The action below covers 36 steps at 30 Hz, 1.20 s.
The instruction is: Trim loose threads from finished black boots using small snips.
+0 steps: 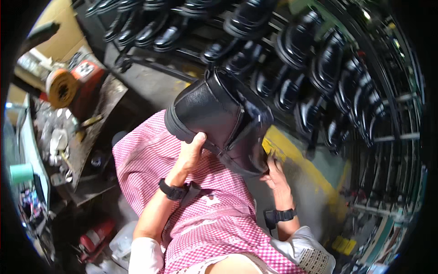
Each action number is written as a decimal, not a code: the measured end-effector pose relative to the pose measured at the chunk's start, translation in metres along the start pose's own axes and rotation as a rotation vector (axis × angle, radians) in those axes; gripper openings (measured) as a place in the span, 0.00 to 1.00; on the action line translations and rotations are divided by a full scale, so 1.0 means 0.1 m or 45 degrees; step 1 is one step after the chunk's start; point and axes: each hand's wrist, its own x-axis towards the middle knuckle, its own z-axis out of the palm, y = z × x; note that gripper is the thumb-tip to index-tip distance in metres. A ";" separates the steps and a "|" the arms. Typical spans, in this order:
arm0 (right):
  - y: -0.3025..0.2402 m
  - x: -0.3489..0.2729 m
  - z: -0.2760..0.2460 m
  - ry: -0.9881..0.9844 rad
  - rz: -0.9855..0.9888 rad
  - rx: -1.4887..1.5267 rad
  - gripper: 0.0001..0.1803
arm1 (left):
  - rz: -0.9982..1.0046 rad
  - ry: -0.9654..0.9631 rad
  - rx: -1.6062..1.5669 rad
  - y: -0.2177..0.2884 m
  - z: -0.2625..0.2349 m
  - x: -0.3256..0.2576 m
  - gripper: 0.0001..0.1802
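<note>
A black leather boot (207,107) is held tilted above my lap, its rounded toe and thick sole to the left. My left hand (190,150) grips it at the sole edge, thumb pressed against the side. On the other end, my right hand (275,172) pinches the lower right edge of the boot; some of its fingers are hidden behind the leather. The boot's upper right part gapes, with dark folds and shiny reflections inside. Below it, a pink checked apron (205,230) covers my lap.
Ahead, a dark metal rack (166,68) carries rows of shiny black shoes (328,59). To the left stands a worn workbench (98,123) with an orange-brown roll (61,88) and clutter. A red fire extinguisher (96,235) is at the lower left. Yellow paint (292,150) marks the floor.
</note>
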 end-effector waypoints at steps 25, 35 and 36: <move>-0.60 -0.69 1.47 -0.968 -0.317 0.288 0.13 | 1.001 0.228 1.625 -0.02 -0.36 -0.28 0.20; -0.90 -0.34 1.15 -0.768 -0.968 0.044 0.24 | 0.603 0.019 0.211 0.59 -0.15 -0.36 0.27; -0.91 -0.36 1.14 -0.827 -0.953 0.026 0.25 | 0.551 0.009 0.071 0.67 -0.17 -0.41 0.28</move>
